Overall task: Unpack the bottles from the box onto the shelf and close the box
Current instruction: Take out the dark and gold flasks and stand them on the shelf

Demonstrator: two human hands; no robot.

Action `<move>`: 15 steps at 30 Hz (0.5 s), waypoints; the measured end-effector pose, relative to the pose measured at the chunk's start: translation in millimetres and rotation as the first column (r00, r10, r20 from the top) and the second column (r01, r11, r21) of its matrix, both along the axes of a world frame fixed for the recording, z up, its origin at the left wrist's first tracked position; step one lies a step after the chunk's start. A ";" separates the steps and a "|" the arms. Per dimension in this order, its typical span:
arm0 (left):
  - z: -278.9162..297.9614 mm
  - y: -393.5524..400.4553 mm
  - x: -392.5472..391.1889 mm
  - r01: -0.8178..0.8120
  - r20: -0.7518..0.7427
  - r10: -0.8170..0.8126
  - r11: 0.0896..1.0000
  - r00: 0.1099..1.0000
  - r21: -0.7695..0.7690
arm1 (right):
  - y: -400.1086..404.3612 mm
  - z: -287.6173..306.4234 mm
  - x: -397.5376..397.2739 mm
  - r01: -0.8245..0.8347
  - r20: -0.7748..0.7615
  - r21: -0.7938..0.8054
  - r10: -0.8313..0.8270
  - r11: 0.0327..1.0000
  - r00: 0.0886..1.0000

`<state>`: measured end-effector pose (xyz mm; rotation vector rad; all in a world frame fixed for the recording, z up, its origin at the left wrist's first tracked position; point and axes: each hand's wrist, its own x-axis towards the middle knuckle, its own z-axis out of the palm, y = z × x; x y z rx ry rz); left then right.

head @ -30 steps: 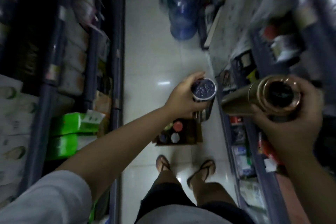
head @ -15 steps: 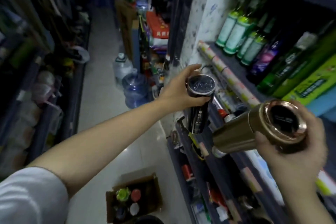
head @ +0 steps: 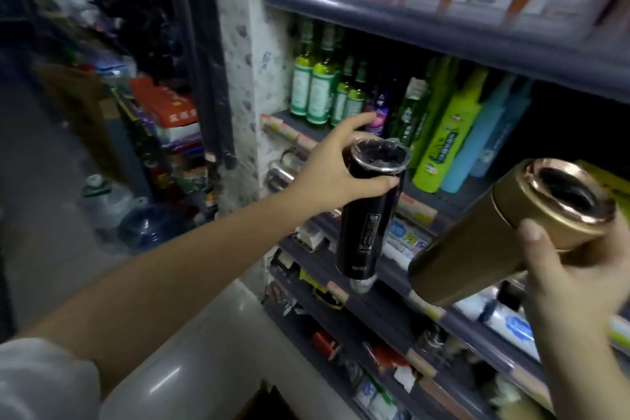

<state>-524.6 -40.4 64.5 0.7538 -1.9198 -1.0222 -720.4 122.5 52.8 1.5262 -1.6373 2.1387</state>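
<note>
Your left hand is gripping the black bottle by its top, your right hand the tilted gold bottle. Both are hanging before the shelf. Be standing each upright beside the green bottles; the box is waiting below.

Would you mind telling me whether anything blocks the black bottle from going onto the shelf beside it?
The left hand holds the black bottle in front of the shelf; green bottles crowd its left end, while nearer, bare shelf shows.
</note>
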 end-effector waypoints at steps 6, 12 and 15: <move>26.4 4.4 -42.1 0.182 -0.106 -0.190 0.980 0.976 -0.075 | 35.2 29.0 -9.7 0.203 -0.028 -0.050 -0.205 0.978 0.978; 54.3 11.7 -84.3 0.275 -0.286 -0.259 0.961 0.923 0.017 | 62.6 58.7 -29.9 0.337 -0.062 -0.058 -0.340 0.940 0.938; 72.8 19.5 -102.9 0.307 -0.336 -0.292 0.952 0.895 -0.011 | 74.4 77.9 -41.1 0.381 -0.066 -0.069 -0.385 0.922 0.920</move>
